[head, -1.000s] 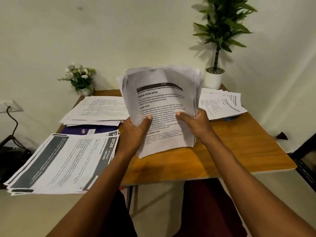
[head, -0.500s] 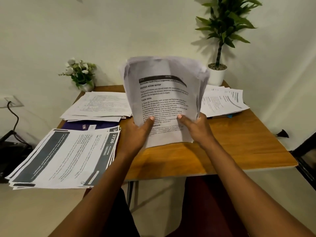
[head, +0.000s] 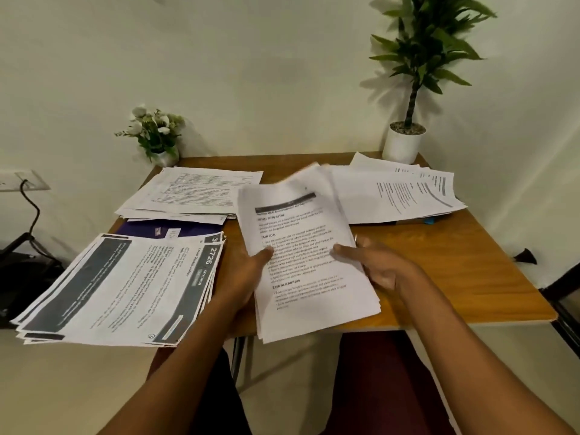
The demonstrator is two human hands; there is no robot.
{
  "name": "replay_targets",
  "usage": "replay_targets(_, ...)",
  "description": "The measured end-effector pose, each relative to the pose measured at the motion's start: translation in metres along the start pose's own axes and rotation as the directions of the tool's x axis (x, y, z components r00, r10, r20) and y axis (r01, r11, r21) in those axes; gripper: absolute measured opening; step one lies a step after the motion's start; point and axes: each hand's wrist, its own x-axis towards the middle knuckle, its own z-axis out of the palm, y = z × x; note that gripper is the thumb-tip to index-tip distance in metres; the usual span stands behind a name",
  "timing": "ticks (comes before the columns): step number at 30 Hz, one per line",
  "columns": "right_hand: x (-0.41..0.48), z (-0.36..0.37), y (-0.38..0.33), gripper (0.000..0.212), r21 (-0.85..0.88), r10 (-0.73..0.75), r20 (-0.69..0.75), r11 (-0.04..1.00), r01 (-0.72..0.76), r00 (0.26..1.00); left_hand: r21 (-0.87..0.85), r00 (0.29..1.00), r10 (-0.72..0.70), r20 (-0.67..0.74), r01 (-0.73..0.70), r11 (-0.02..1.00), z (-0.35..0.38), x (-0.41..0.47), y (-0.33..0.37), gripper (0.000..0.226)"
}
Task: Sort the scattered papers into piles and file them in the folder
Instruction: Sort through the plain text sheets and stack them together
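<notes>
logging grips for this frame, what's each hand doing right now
Left hand: grips the paper stack at its left edge, thumb on top.
Right hand: grips the same stack's right edge.

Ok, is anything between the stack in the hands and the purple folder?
Yes. The purple folder lies buried: the 2726 pile overlaps its near edge, the back-left pile its far edge; only a strip shows. The left hand and right hand hold the stack just right of it.

The table (head: 470, 262) carries a far-left pile (head: 194, 193), a near-left pile (head: 125, 287) overlapping the folder (head: 147, 229), a far-right pile (head: 401, 193), flowers (head: 157, 133) and a plant (head: 403, 146).
</notes>
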Motion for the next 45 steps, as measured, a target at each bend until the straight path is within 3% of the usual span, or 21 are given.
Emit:
replay_targets(3, 0.014, 0.005, 0.010, 0.046, 0.191, -0.173, -0.197, 0.959, 0.211, 0.965, 0.113, 0.999, 0.030, 0.017, -0.032, 0.993, 0.004, -0.004, -0.005, 0.032)
replay_targets(5, 0.019, 0.010, 0.015, 0.047, 0.201, -0.250, -0.307, 0.926, 0.319, 0.918, 0.177, 0.999, 0.012, 0.046, -0.020, 0.984, 0.005, -0.007, -0.007, 0.017)
replay_targets(8, 0.023, 0.013, 0.021, 0.046, 0.172, -0.307, -0.392, 0.902, 0.397, 0.867, 0.194, 0.998, -0.024, 0.059, 0.012, 0.981, 0.001, -0.006, -0.010, 0.023)
replay_targets(17, 0.022, 0.010, 0.026, 0.026, 0.139, -0.307, -0.438, 0.906, 0.401, 0.845, 0.039, 0.997, 0.026, 0.070, -0.029, 0.999, -0.002, -0.003, -0.012, 0.024)
replay_targets(25, 0.025, 0.009, 0.026, 0.016, 0.171, -0.270, -0.409, 0.916, 0.363, 0.872, -0.023, 0.999, 0.043, -0.023, -0.043, 0.999, -0.004, 0.001, -0.015, 0.022)
replay_targets(30, 0.027, 0.011, 0.026, 0.025, 0.234, -0.301, -0.402, 0.880, 0.414, 0.865, 0.016, 0.997, 0.055, -0.046, -0.055, 0.998, -0.003, -0.002, -0.015, 0.020)
replay_targets(34, 0.026, 0.011, 0.024, 0.048, 0.240, -0.325, -0.471, 0.847, 0.474, 0.820, 0.055, 0.997, 0.069, -0.041, -0.067, 0.996, -0.001, -0.005, -0.015, 0.020)
replay_targets(37, 0.026, 0.012, 0.026, 0.051, 0.183, -0.338, -0.521, 0.852, 0.490, 0.784, 0.052, 0.996, 0.084, -0.023, -0.083, 0.995, -0.001, -0.006, -0.014, 0.021)
replay_targets(45, 0.023, 0.016, 0.028, 0.017, -0.013, -0.422, -0.631, 0.845, 0.535, 0.651, 0.045, 0.996, 0.081, -0.028, -0.079, 0.996, 0.000, -0.006, -0.015, 0.020)
